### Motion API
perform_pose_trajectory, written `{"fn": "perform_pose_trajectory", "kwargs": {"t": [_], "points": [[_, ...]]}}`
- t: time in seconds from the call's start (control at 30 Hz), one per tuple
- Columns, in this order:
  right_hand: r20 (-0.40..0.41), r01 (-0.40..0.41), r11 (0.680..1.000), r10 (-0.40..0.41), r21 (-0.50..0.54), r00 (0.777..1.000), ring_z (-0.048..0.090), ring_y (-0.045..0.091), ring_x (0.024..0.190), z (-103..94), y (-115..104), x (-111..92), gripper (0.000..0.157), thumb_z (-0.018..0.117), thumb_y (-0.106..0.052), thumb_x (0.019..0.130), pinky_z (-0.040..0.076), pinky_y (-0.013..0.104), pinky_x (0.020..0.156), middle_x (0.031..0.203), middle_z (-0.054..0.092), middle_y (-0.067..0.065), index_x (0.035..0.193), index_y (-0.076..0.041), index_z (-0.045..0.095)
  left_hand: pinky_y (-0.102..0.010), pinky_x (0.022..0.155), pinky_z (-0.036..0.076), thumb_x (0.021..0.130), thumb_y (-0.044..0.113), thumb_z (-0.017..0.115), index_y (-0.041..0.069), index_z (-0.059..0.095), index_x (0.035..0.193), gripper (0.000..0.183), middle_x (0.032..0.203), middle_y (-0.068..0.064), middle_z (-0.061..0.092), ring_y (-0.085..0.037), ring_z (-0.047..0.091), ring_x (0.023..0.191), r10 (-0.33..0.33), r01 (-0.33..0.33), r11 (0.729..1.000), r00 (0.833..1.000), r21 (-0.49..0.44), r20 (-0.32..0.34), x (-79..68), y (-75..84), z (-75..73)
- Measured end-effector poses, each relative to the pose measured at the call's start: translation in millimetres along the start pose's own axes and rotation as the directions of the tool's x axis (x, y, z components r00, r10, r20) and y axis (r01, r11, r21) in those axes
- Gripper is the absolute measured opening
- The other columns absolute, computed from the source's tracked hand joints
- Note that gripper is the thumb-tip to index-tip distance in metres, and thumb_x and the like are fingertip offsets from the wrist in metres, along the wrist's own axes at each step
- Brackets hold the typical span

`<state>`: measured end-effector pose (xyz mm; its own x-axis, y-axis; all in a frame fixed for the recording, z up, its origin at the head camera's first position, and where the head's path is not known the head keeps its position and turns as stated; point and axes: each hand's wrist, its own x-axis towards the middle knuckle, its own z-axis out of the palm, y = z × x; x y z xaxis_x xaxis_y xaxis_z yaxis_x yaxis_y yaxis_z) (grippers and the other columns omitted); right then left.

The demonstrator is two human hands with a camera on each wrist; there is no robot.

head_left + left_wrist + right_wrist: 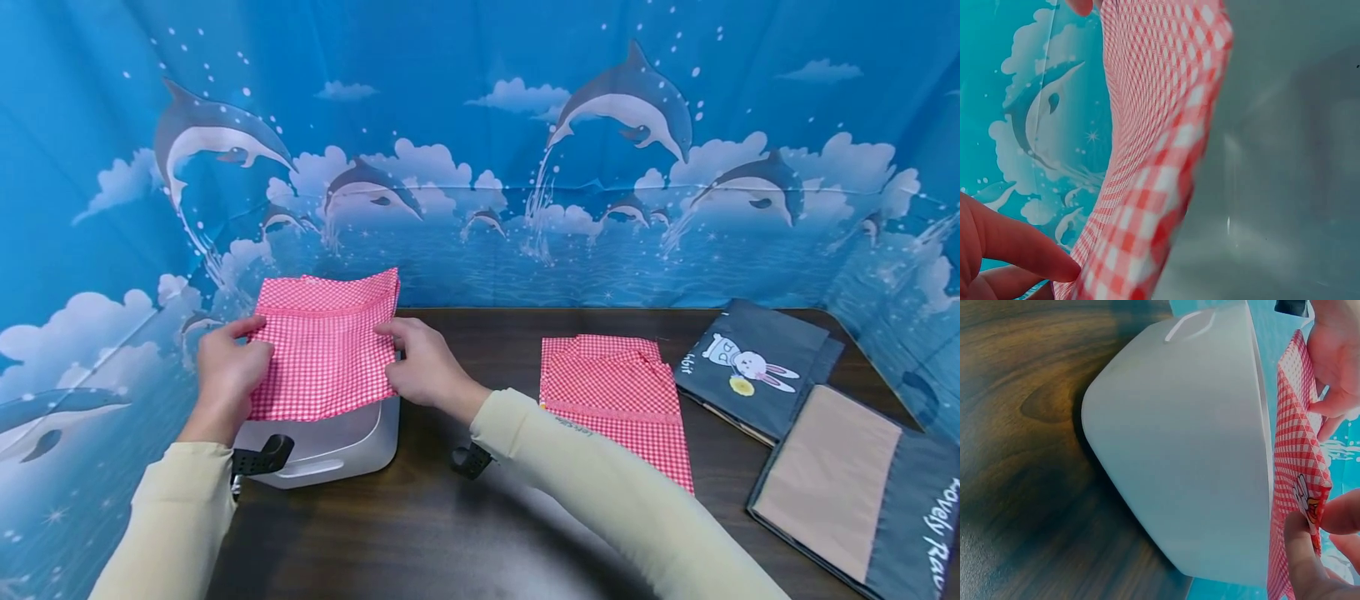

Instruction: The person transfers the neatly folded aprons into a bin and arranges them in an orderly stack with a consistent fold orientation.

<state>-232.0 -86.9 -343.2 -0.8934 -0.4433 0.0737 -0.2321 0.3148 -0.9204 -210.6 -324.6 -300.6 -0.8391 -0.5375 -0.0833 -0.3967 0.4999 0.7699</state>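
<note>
Dolphin backdrop behind a dark wood table. Left hand and right hand pinch opposite edges of 1 red gingham cloth over the pale bin, probably to keep it spread. Right forearm slants in from lower right. Rightward: 1 more gingham piece, then 2 folded items, rabbit-print and beige-and-dark.

Tabletop: gap along back edge, between white bin and flat gingham cloth; right sleeve crosses its front end. Held gingham cloth partly covers bin mouth. Rabbit-print fabric crowds back right corner.
</note>
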Motion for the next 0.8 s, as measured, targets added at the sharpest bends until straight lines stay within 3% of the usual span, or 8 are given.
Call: {"fn": "perform_pose_trajectory", "kwargs": {"t": [0.2,0.53,0.7,0.8], "points": [[0.027,-0.002,1.0,0.002,-0.029,1.0,0.064,0.026,0.131,5.1,0.7,2.9,0.068,0.075,0.004,0.088,0.064,0.027,0.089,0.165,0.048,0.009,0.153,-0.011,0.06,-0.019,0.059,0.052,0.1,0.002,0.044,0.013,0.044,0.165,0.065,0.173,-0.022,0.035,-0.033,0.051,0.132,-0.008,0.008,1.0,0.999,-0.007,-0.041,0.5,-4.3,-1.0],[0.036,-0.038,0.999,0.037,0.014,0.999,0.064,0.026,0.133,12.4,1.9,7.2,0.071,0.077,0.005,0.087,0.065,0.025,0.082,0.164,0.048,0.007,0.154,-0.011,0.06,-0.017,0.059,0.054,0.102,0.005,0.045,0.016,0.041,0.167,0.065,0.174,-0.022,0.032,-0.034,0.049,0.135,-0.037,0.037,0.999,0.999,0.004,-0.036,4.2,-11.8,-7.1],[0.034,-0.045,0.999,0.044,0.022,0.998,0.064,0.025,0.133,16.2,0.5,10.0,0.073,0.078,0.005,0.086,0.065,0.027,0.085,0.163,0.049,0.006,0.154,-0.013,0.06,-0.018,0.059,0.052,0.102,0.005,0.045,0.017,0.041,0.167,0.066,0.176,-0.019,0.03,-0.035,0.045,0.143,-0.05,0.051,0.999,0.998,0.005,-0.036,6.3,-14.7,-11.2],[0.035,-0.04,0.999,0.039,0.022,0.999,0.064,0.024,0.131,19.6,-1.0,11.6,0.071,0.079,0.004,0.086,0.065,0.026,0.085,0.163,0.049,0.006,0.153,-0.013,0.061,-0.017,0.06,0.052,0.103,0.006,0.045,0.018,0.04,0.167,0.065,0.175,-0.02,0.031,-0.034,0.048,0.139,-0.053,0.053,0.999,0.998,0.008,-0.041,7.0,-16.9,-13.9]]}}
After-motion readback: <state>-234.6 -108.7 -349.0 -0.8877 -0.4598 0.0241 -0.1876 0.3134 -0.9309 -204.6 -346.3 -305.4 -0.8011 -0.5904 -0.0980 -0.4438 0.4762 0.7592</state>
